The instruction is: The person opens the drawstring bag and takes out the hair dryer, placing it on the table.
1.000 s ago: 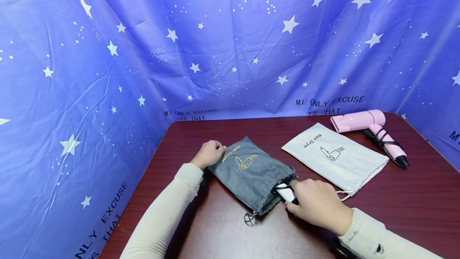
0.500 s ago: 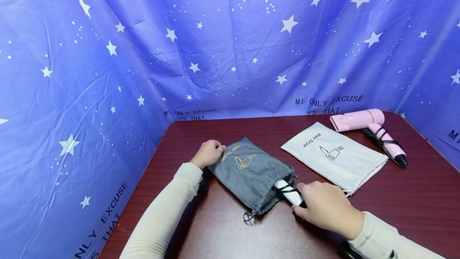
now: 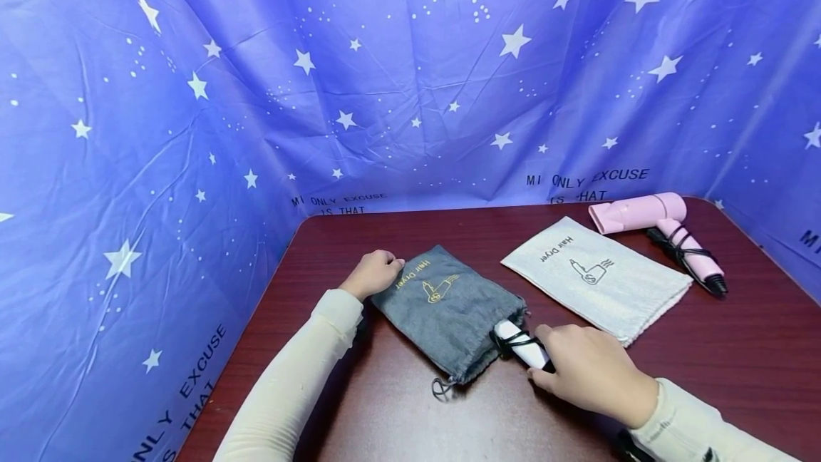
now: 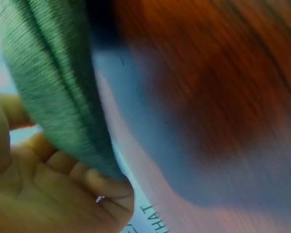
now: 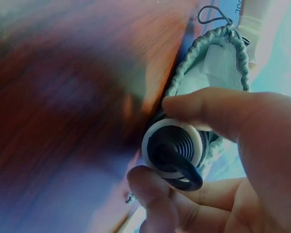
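Observation:
A dark grey drawstring bag with a yellow hair dryer print lies on the table. My left hand pinches its far-left closed end; in the left wrist view my fingers curl against the bag's cloth. At the bag's mouth, a white hair dryer handle wrapped in black cord sticks out, and the rest of the dryer is hidden inside. My right hand grips the end of that handle. The right wrist view shows the handle's black cord end between my thumb and fingers, with the bag's gathered mouth behind.
A pale drawstring bag with a dark print lies flat right of the grey one. Behind it rests a pink hair dryer, cord wound round its handle. Star-patterned blue cloth surrounds the dark red table.
My right hand has moved right and nearer, drawing more of the white handle out of the grey bag. My left hand stays at the bag's far end.

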`<state>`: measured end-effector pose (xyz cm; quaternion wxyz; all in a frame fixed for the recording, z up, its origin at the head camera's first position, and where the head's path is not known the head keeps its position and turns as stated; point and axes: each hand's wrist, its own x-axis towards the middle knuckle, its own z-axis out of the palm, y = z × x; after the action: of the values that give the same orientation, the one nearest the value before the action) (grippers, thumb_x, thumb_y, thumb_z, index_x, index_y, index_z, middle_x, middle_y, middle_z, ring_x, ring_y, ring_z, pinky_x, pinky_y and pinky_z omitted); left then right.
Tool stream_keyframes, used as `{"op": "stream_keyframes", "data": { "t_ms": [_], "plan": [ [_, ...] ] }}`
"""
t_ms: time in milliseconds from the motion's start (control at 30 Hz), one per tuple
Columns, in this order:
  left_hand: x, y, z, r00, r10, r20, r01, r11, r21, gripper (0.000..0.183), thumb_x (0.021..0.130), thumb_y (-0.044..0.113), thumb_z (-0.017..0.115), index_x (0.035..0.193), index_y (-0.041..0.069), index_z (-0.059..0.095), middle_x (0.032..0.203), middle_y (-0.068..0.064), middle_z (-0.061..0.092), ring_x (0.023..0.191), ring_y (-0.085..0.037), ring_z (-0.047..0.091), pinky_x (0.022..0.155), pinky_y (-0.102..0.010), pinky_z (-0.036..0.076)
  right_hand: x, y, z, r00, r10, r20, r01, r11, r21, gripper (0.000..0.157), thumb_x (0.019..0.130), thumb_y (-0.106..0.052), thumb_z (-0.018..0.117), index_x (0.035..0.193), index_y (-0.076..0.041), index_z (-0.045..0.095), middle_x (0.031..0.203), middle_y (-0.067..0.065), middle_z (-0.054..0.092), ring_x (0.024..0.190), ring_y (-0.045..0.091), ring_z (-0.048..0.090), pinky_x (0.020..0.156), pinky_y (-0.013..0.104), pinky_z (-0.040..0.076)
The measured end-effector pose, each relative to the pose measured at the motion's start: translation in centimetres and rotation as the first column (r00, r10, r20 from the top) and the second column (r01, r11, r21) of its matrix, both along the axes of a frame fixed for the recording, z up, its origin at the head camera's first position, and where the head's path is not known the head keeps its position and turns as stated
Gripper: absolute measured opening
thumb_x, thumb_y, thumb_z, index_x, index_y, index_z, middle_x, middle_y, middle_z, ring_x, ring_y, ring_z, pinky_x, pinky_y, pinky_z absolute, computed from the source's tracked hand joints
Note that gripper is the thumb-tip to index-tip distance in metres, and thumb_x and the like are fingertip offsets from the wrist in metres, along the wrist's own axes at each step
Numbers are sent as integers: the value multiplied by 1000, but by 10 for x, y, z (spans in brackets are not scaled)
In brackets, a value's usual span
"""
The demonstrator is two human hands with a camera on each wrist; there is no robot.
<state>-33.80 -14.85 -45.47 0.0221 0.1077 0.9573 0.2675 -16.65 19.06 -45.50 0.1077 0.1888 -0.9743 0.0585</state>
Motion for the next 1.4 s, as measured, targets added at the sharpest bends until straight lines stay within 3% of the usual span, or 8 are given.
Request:
{"op": "stream_keyframes", "data": {
  "t_ms": [67, 200, 433, 567, 767, 1000, 1400],
  "plan": [
    [1, 3, 0, 1000, 2, 32, -1, 1000, -28, 37, 98, 36, 46, 86, 9, 68, 83, -4, 65, 76, -18, 58, 71, -34, 46, -2, -2, -1, 1000, 5, -15, -5, 1000, -6, 44, 63, -56, 77, 82, -21, 58, 61, -13, 45, 50, 8, 43, 41, 32, 29],
    [1, 8, -2, 995, 20, 95, -16, 999, -53, 44, 98, 44, 42, 107, 9, 68, 106, -6, 67, 93, -19, 60, 83, -37, 47, -7, -6, -5, 1000, 8, -24, -8, 1000, -18, 57, 64, -64, 74, 95, -17, 63, 68, -10, 53, 56, 9, 50, 41, 32, 32],
    [-2, 14, -7, 989, -15, 148, 16, 1000, -10, 38, 100, 39, 40, 96, 11, 64, 83, -6, 60, 74, -20, 55, 68, -34, 44, -15, -13, -10, 999, 17, 31, -16, 998, -53, 49, 69, -58, 74, 88, -16, 59, 65, -10, 49, 54, 10, 49, 43, 33, 33],
    [-1, 16, -9, 993, -11, 122, 11, 1000, 7, 33, 101, 34, 41, 89, 11, 61, 77, -5, 55, 70, -19, 52, 65, -32, 43, -18, -13, -14, 998, 59, 25, -57, 996, -71, 40, 73, -50, 75, 85, -15, 57, 64, -10, 48, 53, 9, 48, 45, 32, 35],
    [0, 15, -7, 999, -1, 32, 1, 1000, 10, 26, 102, 29, 41, 89, 10, 54, 75, -5, 55, 71, -20, 53, 67, -32, 43, -19, -11, -16, 992, 114, -52, -118, 989, -88, 30, 73, -38, 74, 78, -17, 52, 61, -10, 44, 48, 9, 43, 42, 31, 34],
    [2, 12, -4, 1000, -21, -5, 21, 1000, -1, 22, 103, 28, 38, 94, 11, 49, 74, -4, 54, 67, -19, 52, 65, -32, 43, -18, -12, -14, 982, 140, -124, -151, 985, -88, 30, 73, -38, 74, 74, -19, 52, 57, -11, 43, 45, 9, 44, 40, 31, 34],
    [-1, -5, -5, 999, 24, -30, -24, 1000, -5, 21, 103, 27, 40, 93, 10, 49, 76, -5, 54, 70, -20, 53, 69, -34, 44, -21, -9, -17, 972, 162, -171, -179, 979, -93, 26, 72, -38, 74, 76, -21, 55, 58, -15, 44, 47, 5, 43, 42, 29, 34]
  ]
}}
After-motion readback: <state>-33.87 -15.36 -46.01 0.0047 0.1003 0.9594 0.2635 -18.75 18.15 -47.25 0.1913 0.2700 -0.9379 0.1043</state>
